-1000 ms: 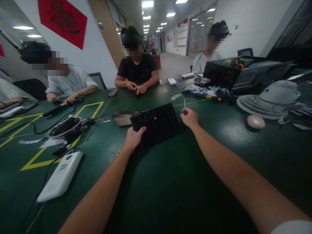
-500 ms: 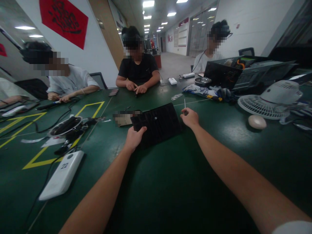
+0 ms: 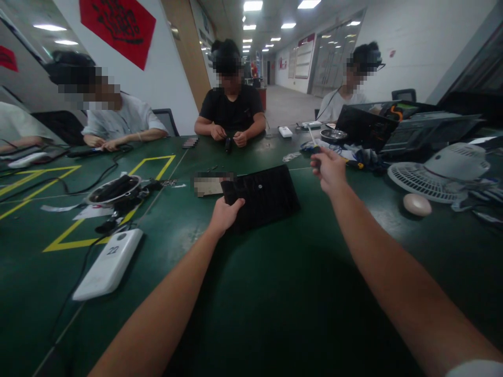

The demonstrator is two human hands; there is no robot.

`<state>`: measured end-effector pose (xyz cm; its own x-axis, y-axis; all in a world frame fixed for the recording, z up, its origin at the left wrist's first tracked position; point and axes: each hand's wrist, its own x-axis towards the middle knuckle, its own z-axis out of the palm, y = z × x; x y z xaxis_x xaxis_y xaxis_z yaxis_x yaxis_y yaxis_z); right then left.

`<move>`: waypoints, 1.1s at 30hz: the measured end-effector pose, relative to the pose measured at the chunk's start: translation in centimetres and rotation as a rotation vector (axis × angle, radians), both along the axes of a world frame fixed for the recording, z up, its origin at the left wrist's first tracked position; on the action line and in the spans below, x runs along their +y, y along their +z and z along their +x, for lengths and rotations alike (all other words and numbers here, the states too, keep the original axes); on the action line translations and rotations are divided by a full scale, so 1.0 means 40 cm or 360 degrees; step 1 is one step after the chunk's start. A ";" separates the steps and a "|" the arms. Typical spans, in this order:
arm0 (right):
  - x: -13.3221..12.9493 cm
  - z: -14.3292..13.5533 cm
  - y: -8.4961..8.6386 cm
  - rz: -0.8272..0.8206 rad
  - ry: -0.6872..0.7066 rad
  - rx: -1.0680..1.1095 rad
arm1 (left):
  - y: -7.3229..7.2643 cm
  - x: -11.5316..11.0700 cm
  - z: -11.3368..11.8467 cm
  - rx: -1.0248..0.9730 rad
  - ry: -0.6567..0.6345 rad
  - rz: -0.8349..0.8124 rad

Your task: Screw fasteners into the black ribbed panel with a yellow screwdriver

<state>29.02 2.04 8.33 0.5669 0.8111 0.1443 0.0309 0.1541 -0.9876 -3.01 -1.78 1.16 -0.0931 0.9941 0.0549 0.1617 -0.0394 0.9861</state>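
My left hand grips the left edge of a flat black panel, thumb on top. A small, shiny round spot shows near its upper middle; I cannot tell what kind of thing it is. The panel is tilted above the green table. My right hand is closed around a small screwdriver, its thin pale shaft pointing up, held apart from the panel's right side. Behind the panel's left corner lies a partly blurred cardboard-coloured piece.
A white power bank marked 22, cables and a metal bowl of dark parts are at left. On the right lie a white fan, a pale egg-shaped object and an open computer case. Several people sit around the table.
My right hand has lifted away from the panel's right edge, up and to the right, with the screwdriver. My left hand still holds the panel. The whole view has shifted slightly.
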 end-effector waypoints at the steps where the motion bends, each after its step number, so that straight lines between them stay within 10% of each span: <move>1: -0.018 0.001 0.046 0.0076 0.0054 -0.0014 | -0.002 0.002 -0.001 0.0006 -0.0005 -0.0001; 5: -0.141 -0.005 0.214 0.0318 0.0381 -0.0630 | -0.005 0.005 -0.002 0.0053 -0.0007 -0.0002; 9: -0.268 -0.019 0.295 0.0470 0.0490 -0.1455 | -0.005 0.003 -0.001 0.0061 -0.0004 -0.0015; 13: -0.305 -0.004 0.299 0.0348 0.0642 -0.1769 | -0.001 -0.001 0.000 0.0078 0.0003 -0.0003; 20: -0.242 0.040 0.246 0.0157 0.0770 -0.1137 | 0.007 -0.005 0.000 0.0035 0.0031 -0.0083; 33: -0.242 -0.019 0.254 0.0294 0.0647 -0.1877 | -0.003 0.009 -0.012 0.0048 0.0120 -0.0110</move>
<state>28.28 -7.64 18.51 -0.2691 0.8099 0.5211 0.7951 0.4922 -0.3544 -3.48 -1.43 1.05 -0.1669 0.9859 -0.0095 0.1914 0.0418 0.9806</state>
